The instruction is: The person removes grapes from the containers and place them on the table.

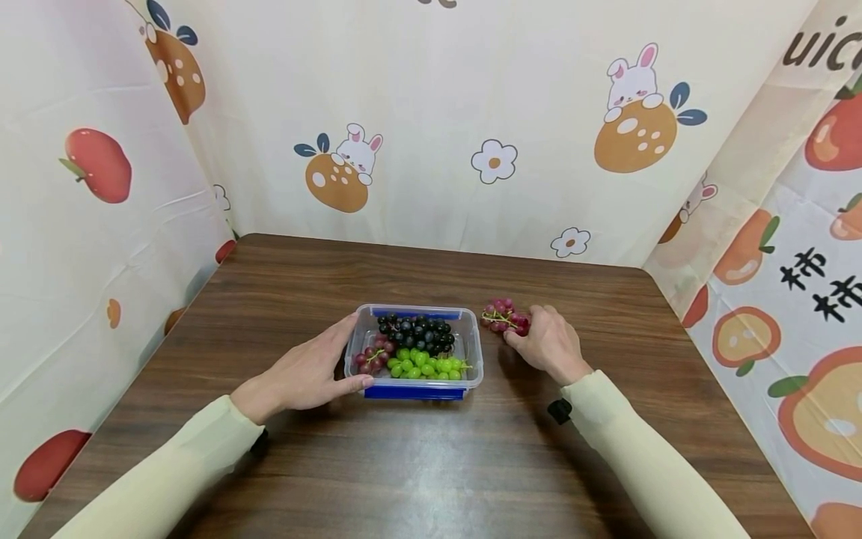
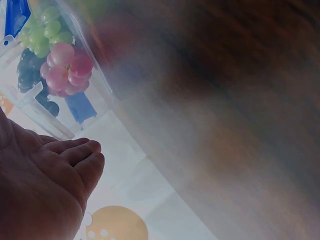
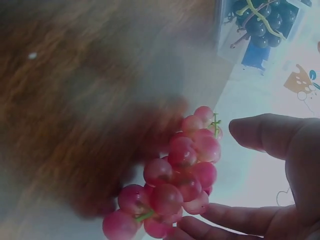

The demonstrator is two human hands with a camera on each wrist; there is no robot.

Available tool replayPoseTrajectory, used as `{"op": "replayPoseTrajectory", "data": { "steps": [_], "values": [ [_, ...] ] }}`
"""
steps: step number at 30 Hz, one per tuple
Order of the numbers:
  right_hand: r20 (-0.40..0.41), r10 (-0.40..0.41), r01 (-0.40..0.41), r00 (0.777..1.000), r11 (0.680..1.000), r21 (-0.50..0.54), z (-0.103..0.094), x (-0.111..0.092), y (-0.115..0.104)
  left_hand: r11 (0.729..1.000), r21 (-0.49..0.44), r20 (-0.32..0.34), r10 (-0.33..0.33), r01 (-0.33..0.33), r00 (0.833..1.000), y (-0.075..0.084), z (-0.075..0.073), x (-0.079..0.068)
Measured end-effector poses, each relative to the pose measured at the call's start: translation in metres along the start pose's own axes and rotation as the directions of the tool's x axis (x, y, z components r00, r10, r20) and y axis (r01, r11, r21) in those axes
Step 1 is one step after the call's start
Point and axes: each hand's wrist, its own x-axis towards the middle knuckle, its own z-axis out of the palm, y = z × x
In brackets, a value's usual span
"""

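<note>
A clear plastic box [image 1: 474,359] with blue clips holds a black grape bunch [image 1: 416,332], a green grape bunch [image 1: 424,364] and a small red grape bunch [image 1: 375,355]. My left hand [image 1: 306,374] lies along the box's left side, fingers extended toward the back and thumb at the near left corner. To the right of the box, a second red grape bunch [image 1: 501,317] rests on the table. My right hand [image 1: 548,344] is at its right end. In the right wrist view the fingertips touch this bunch [image 3: 175,175], while the thumb [image 3: 260,132] stands apart from it.
The brown wooden table [image 1: 417,464] reaches back to a printed curtain [image 1: 431,150] that hangs behind it and on both sides. A dark wrist device [image 1: 560,410] shows under the right sleeve.
</note>
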Motion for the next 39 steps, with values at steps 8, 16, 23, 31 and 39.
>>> {"op": "replayPoseTrajectory", "data": {
  "steps": [8,16,23,31,39],
  "values": [
    [-0.040,-0.036,0.037,0.999,0.999,0.013,-0.004,-0.004,-0.002,1.000,0.000,-0.002,0.004,-0.004,1.000,0.001,-0.001,0.000],
    [-0.090,-0.110,0.113,0.990,0.993,0.036,-0.005,-0.007,-0.003,1.000,-0.002,-0.002,0.006,-0.006,1.000,0.001,-0.001,0.000],
    [-0.123,-0.190,0.205,0.974,0.971,0.124,-0.003,-0.013,-0.007,1.000,-0.004,0.000,0.001,-0.001,1.000,0.001,-0.001,0.000],
    [-0.160,-0.242,0.269,0.957,0.947,0.176,0.001,-0.016,-0.009,1.000,-0.001,0.001,0.002,-0.002,1.000,0.001,-0.001,0.000],
    [-0.195,-0.291,0.328,0.937,0.925,0.194,0.004,-0.017,-0.008,1.000,-0.003,0.000,0.001,-0.001,1.000,0.000,-0.001,0.000]
  ]
}}
